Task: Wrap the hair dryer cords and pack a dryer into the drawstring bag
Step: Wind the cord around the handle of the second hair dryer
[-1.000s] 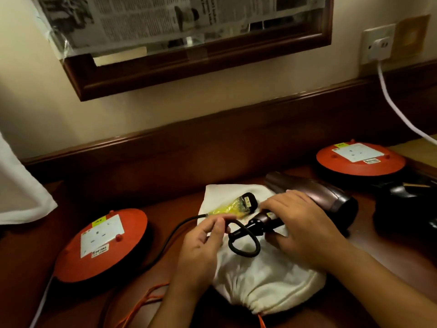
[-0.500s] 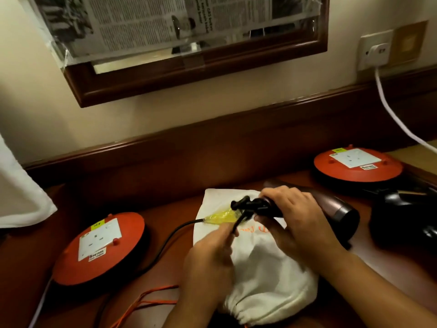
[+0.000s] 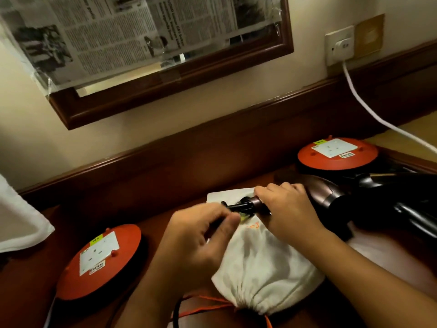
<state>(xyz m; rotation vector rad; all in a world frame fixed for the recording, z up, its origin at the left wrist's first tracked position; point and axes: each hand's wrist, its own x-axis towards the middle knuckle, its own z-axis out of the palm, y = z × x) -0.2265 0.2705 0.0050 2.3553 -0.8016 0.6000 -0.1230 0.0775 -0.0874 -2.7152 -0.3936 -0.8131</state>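
Note:
A bronze-brown hair dryer (image 3: 324, 194) lies on the wooden desk with its handle pointing left over a white drawstring bag (image 3: 264, 263). My right hand (image 3: 286, 207) is shut around the dryer's handle. The black cord (image 3: 238, 205) leaves the handle's end, and my left hand (image 3: 201, 240) pinches it just left of the handle; a bit of yellow shows under my fingers. The bag is cinched at its near end, with orange drawstrings (image 3: 203, 306) trailing toward me. A second, black hair dryer (image 3: 402, 200) lies at the right.
Two round orange extension reels sit on the desk, one at the left (image 3: 99, 261) and one at the back right (image 3: 338, 153). A white cable (image 3: 364, 105) runs down from a wall socket (image 3: 340, 46). A white cloth (image 3: 19, 223) hangs at the far left.
My left hand has moved up and right along the cord to the handle's end. The loose loop of cord seen a second ago is gone from sight. The view has shifted closer.

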